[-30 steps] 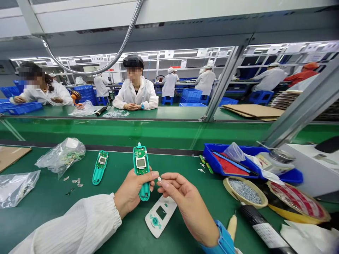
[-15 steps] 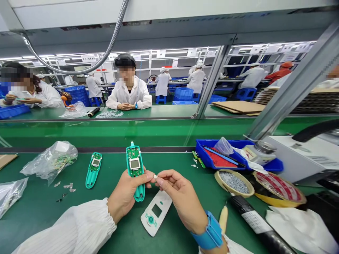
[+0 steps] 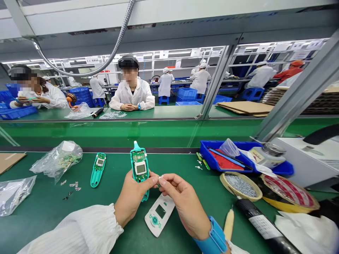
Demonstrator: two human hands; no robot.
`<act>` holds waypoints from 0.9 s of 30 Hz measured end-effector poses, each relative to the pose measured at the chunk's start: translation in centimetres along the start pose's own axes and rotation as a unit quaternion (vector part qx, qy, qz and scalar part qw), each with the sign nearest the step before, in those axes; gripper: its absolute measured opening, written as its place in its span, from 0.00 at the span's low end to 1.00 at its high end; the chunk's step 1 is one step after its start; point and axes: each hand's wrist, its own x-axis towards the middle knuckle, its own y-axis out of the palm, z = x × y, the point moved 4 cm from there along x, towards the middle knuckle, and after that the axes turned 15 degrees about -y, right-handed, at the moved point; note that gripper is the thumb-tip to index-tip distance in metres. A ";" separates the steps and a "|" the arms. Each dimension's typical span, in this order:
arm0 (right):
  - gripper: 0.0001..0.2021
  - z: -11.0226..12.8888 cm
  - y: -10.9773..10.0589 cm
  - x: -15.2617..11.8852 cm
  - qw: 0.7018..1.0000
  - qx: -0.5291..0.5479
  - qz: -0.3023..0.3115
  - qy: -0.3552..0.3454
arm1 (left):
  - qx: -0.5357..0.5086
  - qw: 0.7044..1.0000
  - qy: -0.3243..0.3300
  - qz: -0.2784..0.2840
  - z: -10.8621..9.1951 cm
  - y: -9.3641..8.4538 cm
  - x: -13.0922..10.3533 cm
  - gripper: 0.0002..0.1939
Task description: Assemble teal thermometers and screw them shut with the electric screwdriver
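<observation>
In my left hand (image 3: 134,194) is a teal device housing (image 3: 139,155), fitted with a green circuit board and a small white-framed screen. It stands nearly upright, its pointed tip away from me. My right hand (image 3: 182,201) pinches a tiny white part (image 3: 160,177), mostly covered by the fingers. My left thumb and fingertip meet it there too; whether they grip it I cannot tell. Below my hands a white front cover (image 3: 158,217), with a window and teal buttons, lies on the green bench (image 3: 106,225). A second teal housing with a board (image 3: 98,171) lies to the left.
Clear bags of parts (image 3: 59,157) and loose small pieces (image 3: 75,185) lie left. At right are a blue tray (image 3: 217,162), a dish of screws (image 3: 241,185), a tape roll (image 3: 291,192), an awl (image 3: 229,222) and a black-handled driver (image 3: 261,222). A co-worker (image 3: 134,91) sits opposite.
The view has swung slightly left, so the scene sits further right. My fingertips have closed more over the tiny white part, and the held housing has turned slightly.
</observation>
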 end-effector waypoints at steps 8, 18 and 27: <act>0.16 1.9 -1.8 0.8 0.996 -0.042 -0.068 -0.039 | 0.067 0.997 -0.030 0.005 1.0 -0.1 0.3 0.18; 0.14 3.4 -1.2 0.3 0.997 -0.057 -0.006 -0.060 | 0.218 0.972 -0.023 0.086 1.7 1.1 -0.6 0.13; 0.15 3.1 -1.3 0.4 0.998 -0.057 -0.005 -0.032 | 0.244 0.964 -0.027 0.106 1.2 1.2 -0.8 0.12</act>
